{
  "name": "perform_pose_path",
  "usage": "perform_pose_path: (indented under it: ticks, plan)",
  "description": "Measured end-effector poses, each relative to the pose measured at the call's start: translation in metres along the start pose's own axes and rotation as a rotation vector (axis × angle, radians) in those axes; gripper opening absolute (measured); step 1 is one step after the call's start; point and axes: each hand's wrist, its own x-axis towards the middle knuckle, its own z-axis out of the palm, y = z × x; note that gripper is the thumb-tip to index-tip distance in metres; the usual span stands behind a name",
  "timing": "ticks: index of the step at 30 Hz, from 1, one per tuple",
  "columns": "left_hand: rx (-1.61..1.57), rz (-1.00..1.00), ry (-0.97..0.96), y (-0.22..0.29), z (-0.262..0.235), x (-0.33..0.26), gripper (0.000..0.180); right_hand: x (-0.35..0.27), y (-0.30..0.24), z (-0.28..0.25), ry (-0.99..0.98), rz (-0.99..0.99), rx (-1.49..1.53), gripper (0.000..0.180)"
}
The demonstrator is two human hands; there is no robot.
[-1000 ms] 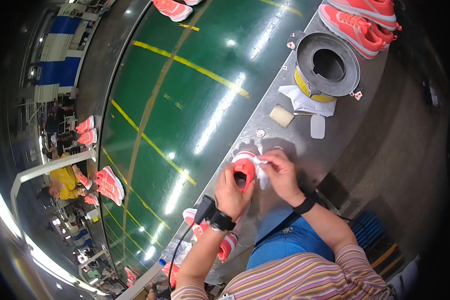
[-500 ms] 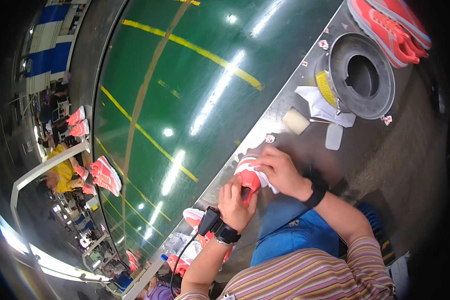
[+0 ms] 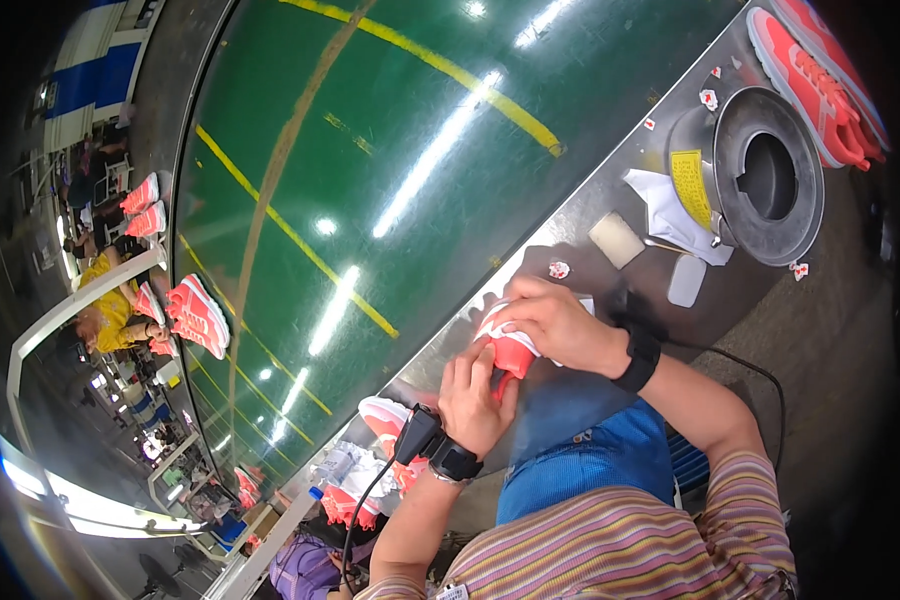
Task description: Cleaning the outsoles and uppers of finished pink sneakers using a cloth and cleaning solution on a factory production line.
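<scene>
A coral-red sneaker [image 3: 510, 352] with white trim rests at the edge of the grey metal workbench [image 3: 570, 225], over my lap. My right hand [image 3: 555, 322] lies over its upper end and grips it from above. My left hand [image 3: 475, 392] clasps its lower end from below, fingers curled against the shoe. Both wrists wear black bands; a small black device with a cable is strapped at my left wrist [image 3: 420, 432].
A green conveyor belt [image 3: 370, 170] with yellow lines runs beside the bench, carrying coral shoes [image 3: 198, 315]. On the bench stand a round grey pot [image 3: 760, 175], a white cloth [image 3: 670, 215], a pale block [image 3: 616, 240] and more sneakers [image 3: 820, 70]. Other people work far left.
My view has shifted, so the bench and pot sit farther right. My right hand has moved over the top of the sneaker, and my left hand has slid lower on it.
</scene>
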Motion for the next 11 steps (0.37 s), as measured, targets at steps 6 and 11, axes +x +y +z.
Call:
perform_pose_path:
  ticks: [6,11]
  plan:
    - [0.011,0.019,0.046,0.000,0.006,0.003,0.054,-0.080,-0.002,0.012,0.223,0.256,0.059,0.017]
    - [0.095,0.004,-0.032,0.011,0.000,0.004,0.074,-0.077,-0.016,0.003,0.492,0.422,0.167,0.015]
